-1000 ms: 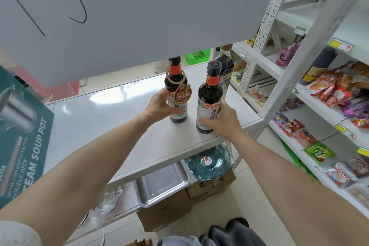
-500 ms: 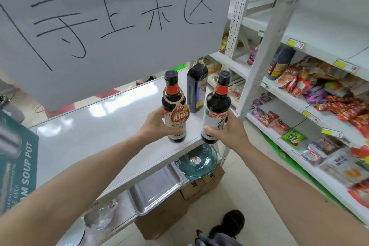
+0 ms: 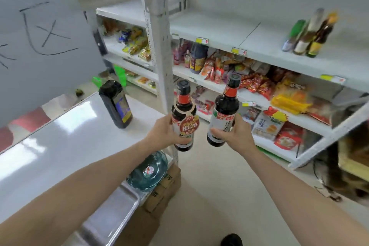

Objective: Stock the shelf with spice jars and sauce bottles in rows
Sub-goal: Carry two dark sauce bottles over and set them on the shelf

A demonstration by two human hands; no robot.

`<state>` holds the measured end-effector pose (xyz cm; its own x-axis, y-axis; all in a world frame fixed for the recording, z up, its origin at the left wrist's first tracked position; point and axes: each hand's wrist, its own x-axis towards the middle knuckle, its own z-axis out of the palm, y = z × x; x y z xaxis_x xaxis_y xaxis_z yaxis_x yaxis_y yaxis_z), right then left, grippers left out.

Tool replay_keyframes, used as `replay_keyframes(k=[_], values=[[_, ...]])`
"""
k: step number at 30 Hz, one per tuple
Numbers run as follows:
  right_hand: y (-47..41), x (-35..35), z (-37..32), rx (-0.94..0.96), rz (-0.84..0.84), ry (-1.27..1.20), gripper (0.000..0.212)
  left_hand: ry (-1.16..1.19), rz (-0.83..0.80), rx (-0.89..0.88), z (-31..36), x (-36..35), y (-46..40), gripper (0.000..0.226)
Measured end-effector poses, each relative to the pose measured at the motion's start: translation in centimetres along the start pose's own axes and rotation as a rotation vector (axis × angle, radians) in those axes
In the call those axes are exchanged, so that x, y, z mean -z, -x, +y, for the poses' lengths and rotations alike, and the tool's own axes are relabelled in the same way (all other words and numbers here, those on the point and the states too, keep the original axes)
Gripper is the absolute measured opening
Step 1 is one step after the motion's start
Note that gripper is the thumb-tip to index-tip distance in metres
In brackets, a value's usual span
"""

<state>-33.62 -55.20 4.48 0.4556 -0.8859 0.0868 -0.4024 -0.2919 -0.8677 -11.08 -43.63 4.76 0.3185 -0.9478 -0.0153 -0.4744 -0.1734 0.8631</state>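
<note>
Both forearms (image 3: 103, 181) are bare from the lower frame edge to the wrists; no sleeve, watch, band or glove is visible on either. The left hand (image 3: 161, 132) and right hand (image 3: 237, 136) carry no rings that can be seen. One dark shoe (image 3: 231, 240) shows at the bottom edge.

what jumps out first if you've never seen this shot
Two dark glass sauce bottles with red neck bands, held up mid-frame: the left hand grips the bottle with the round red hang tag, the right hand grips the white-labelled bottle. Behind them, white metal shelving carries bright red and yellow snack packets. A dark squarish plastic bottle stands alone on the glossy white table at left.
</note>
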Motion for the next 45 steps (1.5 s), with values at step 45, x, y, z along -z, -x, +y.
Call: replay_keyframes(k=[45], values=[[-35.3,48.3,25.0,-0.342,0.648,0.195,0.053,0.018,-0.325,-0.339,31.1,-41.6,-54.4,0.066]])
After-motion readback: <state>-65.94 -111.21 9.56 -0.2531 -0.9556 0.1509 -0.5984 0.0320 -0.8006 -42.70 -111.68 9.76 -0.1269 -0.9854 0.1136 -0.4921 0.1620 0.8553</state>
